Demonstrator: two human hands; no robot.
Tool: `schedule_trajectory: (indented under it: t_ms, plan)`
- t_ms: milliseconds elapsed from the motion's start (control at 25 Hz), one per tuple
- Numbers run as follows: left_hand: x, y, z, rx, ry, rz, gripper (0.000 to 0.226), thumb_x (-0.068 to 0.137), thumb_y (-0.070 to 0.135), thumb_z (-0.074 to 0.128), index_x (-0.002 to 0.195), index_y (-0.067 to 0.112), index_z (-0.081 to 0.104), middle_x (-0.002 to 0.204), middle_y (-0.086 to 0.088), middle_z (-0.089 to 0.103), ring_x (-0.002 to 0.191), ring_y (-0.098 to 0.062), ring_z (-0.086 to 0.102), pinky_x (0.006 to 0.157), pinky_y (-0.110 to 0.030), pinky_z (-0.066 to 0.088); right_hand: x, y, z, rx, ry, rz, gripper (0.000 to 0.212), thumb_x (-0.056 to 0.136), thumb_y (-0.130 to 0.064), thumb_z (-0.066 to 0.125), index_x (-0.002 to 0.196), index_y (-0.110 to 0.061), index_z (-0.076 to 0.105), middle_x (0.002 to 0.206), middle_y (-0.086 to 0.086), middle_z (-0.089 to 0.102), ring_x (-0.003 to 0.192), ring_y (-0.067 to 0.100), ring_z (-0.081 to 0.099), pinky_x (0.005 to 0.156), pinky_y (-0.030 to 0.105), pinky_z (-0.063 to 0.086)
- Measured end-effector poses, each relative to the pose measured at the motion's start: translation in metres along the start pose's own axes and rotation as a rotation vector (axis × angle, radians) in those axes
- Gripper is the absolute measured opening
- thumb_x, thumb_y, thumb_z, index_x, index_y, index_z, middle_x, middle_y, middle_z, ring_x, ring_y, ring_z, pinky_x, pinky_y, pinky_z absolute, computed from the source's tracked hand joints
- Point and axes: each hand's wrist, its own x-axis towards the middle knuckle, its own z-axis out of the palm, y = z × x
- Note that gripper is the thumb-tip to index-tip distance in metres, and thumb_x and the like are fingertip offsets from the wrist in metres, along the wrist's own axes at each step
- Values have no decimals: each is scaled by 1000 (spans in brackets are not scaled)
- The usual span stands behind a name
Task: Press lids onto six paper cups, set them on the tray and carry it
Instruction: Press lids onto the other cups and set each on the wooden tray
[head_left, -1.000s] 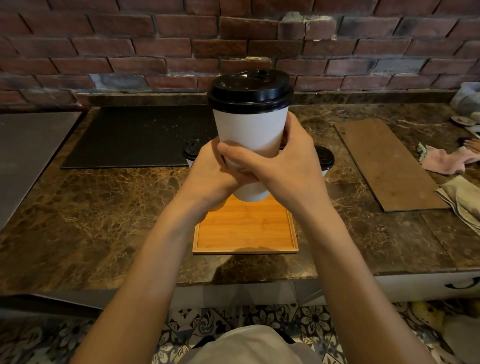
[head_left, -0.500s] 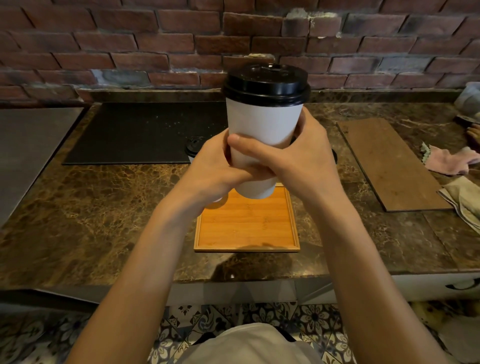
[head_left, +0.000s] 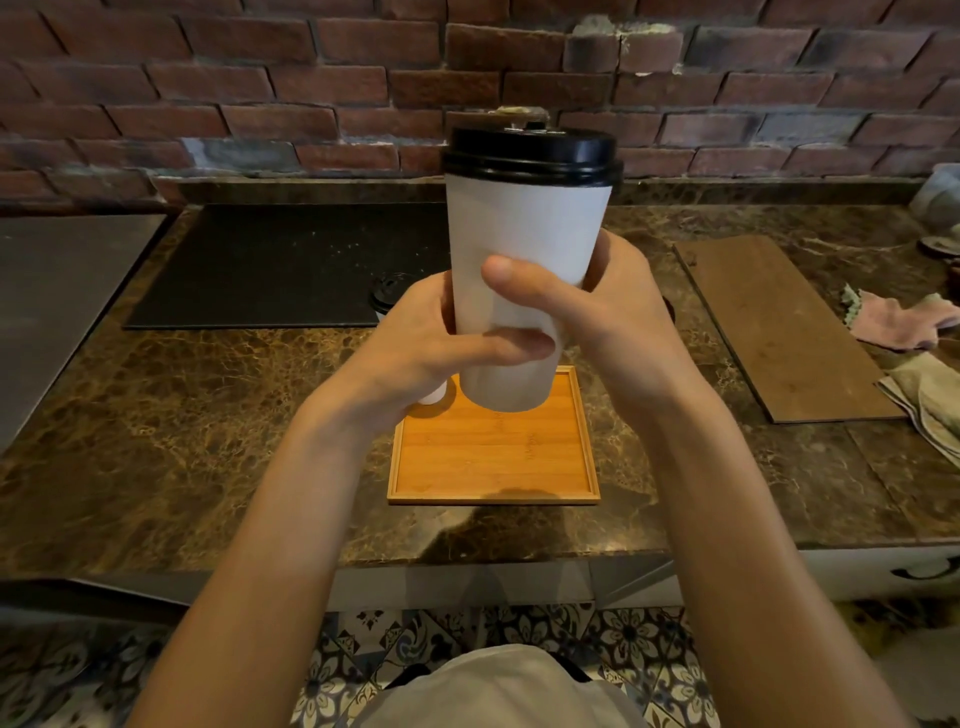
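While looking down past a brick wall (head_left: 260, 78) onto a brown marble countertop (head_left: 208, 441), note a black mat (head_left: 270, 260) at the back left and a long wooden board (head_left: 779, 327) lying flat to the right, well apart from each other. Nearer the front edge, find a square bamboo tray (head_left: 493, 462) resting flat on the stone, bare across its near part. Above the tray's far edge, held in the air and touching nothing below, see a tall white paper cup (head_left: 524, 223), close to upright. Clamped round its lower half from either side: the left hand (head_left: 415, 353) and the right hand (head_left: 618, 322), thumbs laid across the near face, right above left; cannot tell the lie of the fingers behind, hidden by the cup. Seated level on the rim, as far as shows, a black lid (head_left: 532, 150). Behind the left hand, glimpse a second lidded cup (head_left: 387, 296), partly hidden; cannot tell whether on the tray or just beside it. Judge the held cup light, thin-walled, easily dented and smooth enough to slip. Grip round the middle of the wall with gentle, even pressure, never by the lid, liable to pop off. Set down squarely, given the tall body and narrow base.
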Motion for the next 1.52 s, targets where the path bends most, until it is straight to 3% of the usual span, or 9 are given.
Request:
schedule_trajectory:
  t_ms: [120,280,440,640,840,960,1200,1360,1520]
  plan:
    - [3,-3,2,-4,73,-24,45,66,28,76,107,23,59,95,13,69,96,-8,65,72,-19,51,3,0,3,-62,22,20,50,70,-46,74,113,-27,58,104,-7,67,95,6,68,74,21,56]
    - [5,-6,3,40,203,-40,44,65,29,75,106,21,60,93,10,69,94,-11,66,71,-24,53,5,1,10,-171,121,6,64,68,-55,75,122,-26,55,111,-9,64,102,8,64,84,34,59]
    - [7,-6,8,101,297,-35,37,65,24,70,101,19,61,92,7,68,88,-7,67,67,-17,52,5,3,17,-301,226,-5,71,66,-61,74,123,-24,52,108,-13,60,101,7,60,86,37,57]
    - [7,-11,9,138,314,-44,37,79,7,70,114,7,59,102,-2,67,92,-8,66,70,-15,51,4,7,24,-394,281,9,72,65,-67,72,118,-24,51,105,-13,57,107,14,56,88,42,53]
    - [7,-8,5,138,271,-45,39,73,14,74,110,15,60,102,0,69,95,-9,67,76,-20,55,6,5,20,-386,278,18,79,57,-75,66,117,-27,52,108,-13,60,107,14,58,92,44,52]
    - [8,-5,4,143,233,-39,41,67,27,73,105,21,61,100,4,69,94,-8,67,75,-21,55,6,2,15,-317,271,8,75,62,-65,76,121,-26,53,110,-14,61,105,9,60,90,41,55]
    - [7,-2,-5,78,65,-31,28,73,25,74,99,28,64,93,11,71,95,-9,67,74,-17,51,5,1,6,-142,168,28,70,65,-49,82,124,-21,57,111,-9,66,102,6,65,80,28,59]
    - [4,-2,-12,-7,-41,-70,33,73,25,74,104,28,64,97,11,70,97,-9,66,71,-16,50,4,5,3,2,78,61,62,67,-42,79,121,-20,60,107,-7,69,97,7,68,73,20,55]
    - [2,-7,-16,-104,-100,-112,41,71,24,71,112,27,63,106,4,70,105,-16,65,77,-20,52,4,10,0,113,10,99,52,68,-35,78,116,-19,63,101,-6,72,95,10,70,71,20,54]
